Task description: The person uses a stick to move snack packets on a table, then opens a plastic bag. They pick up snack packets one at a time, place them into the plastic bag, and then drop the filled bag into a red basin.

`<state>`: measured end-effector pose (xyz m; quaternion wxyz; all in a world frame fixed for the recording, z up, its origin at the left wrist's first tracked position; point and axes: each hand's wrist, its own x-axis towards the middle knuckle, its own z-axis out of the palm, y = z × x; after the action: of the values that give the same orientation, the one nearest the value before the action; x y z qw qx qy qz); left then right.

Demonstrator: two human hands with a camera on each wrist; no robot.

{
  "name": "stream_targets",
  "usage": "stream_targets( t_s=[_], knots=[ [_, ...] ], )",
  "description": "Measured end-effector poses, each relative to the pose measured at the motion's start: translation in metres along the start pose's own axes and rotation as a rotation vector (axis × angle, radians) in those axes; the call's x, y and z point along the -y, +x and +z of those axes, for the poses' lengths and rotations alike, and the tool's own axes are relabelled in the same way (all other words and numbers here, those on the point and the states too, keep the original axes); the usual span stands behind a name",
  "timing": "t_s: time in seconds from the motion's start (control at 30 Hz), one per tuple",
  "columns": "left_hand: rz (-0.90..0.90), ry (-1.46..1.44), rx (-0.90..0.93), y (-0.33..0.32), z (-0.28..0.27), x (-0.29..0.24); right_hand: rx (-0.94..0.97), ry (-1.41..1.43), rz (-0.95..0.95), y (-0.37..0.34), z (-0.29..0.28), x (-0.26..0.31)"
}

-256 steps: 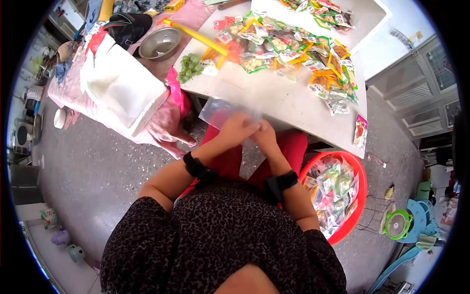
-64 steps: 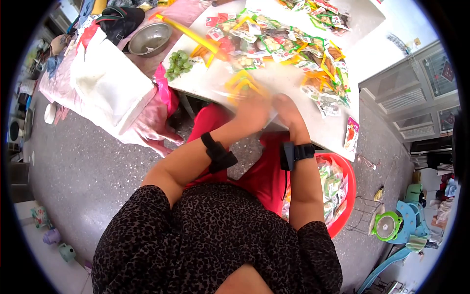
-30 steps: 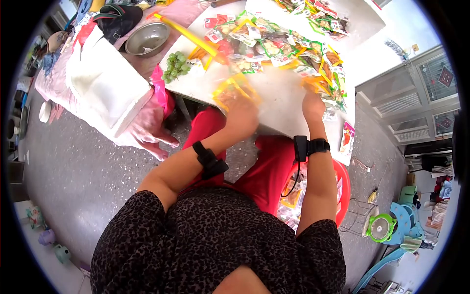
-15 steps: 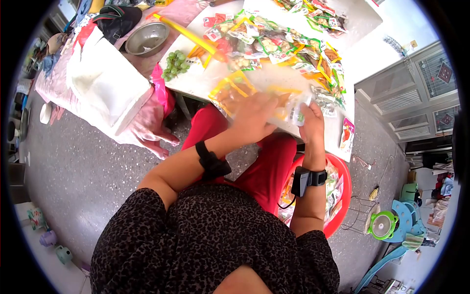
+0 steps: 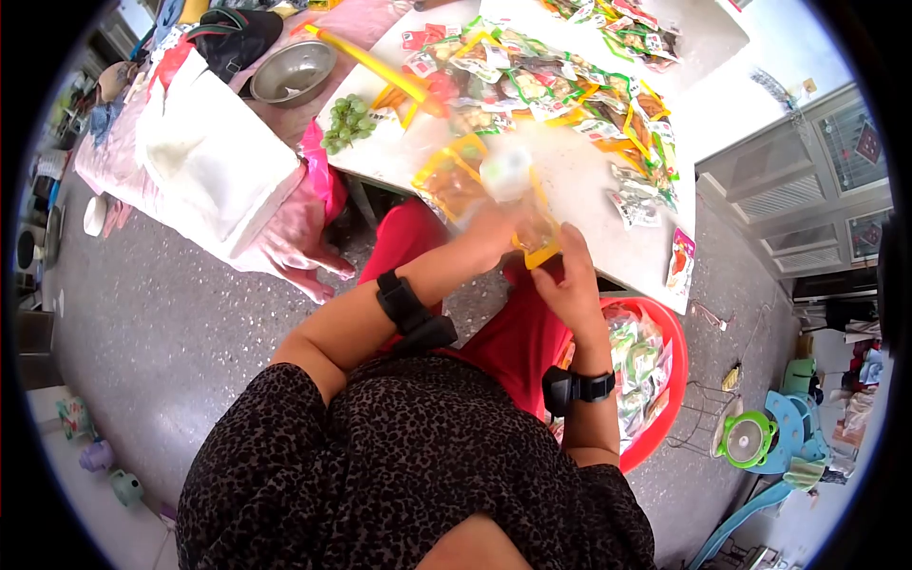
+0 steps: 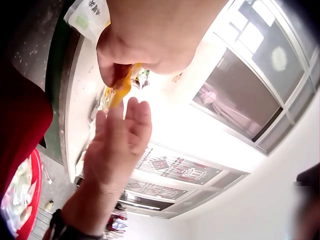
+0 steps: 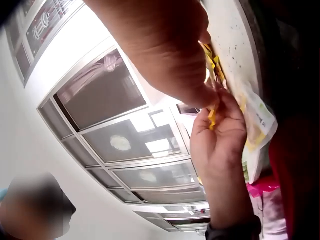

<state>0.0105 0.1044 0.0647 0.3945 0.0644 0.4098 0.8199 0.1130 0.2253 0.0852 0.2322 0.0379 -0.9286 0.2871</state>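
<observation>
My left hand (image 5: 489,233) pinches a yellow-edged packet (image 5: 538,233) over the table's front edge; the yellow strip (image 6: 121,92) stands out below its curled fingers in the left wrist view. Close by on the right is my right hand (image 5: 572,290), its fingers (image 6: 137,112) fairly straight and beside the packet's edge. Whether they touch it is hard to tell. A second yellow-edged packet (image 5: 451,180) lies on the table left of the first. The right wrist view shows the left hand (image 7: 222,142) holding the strip (image 7: 212,117).
Many packets (image 5: 541,85) are heaped across the table (image 5: 579,180). Green grapes (image 5: 349,123) and a yellow stick (image 5: 370,65) lie at the left. A red basin (image 5: 676,380) of packets stands at the lower right, a white foam box (image 5: 214,157) at the left.
My right hand reached the packets at the right, then came back beside my left hand. A yellow-edged packet came over with it and is now in my left hand. The other packet stays at the left.
</observation>
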Motion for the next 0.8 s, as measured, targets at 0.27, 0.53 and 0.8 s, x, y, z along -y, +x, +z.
stream_targets(
  t_s=[0.27,0.53,0.8],
  knots=[
    [-0.179,-0.084,-0.041,-0.008,0.017,0.004,-0.051,-0.384,-0.131,-0.01,-0.003,0.003],
    [0.316,1.03,0.015,-0.011,0.0,-0.003,-0.314,0.352,0.288,-0.023,0.003,-0.021],
    [0.753,1.855,-0.192,-0.007,-0.04,0.006,-0.285,1.265,0.78,-0.044,0.012,-0.034]
  ],
)
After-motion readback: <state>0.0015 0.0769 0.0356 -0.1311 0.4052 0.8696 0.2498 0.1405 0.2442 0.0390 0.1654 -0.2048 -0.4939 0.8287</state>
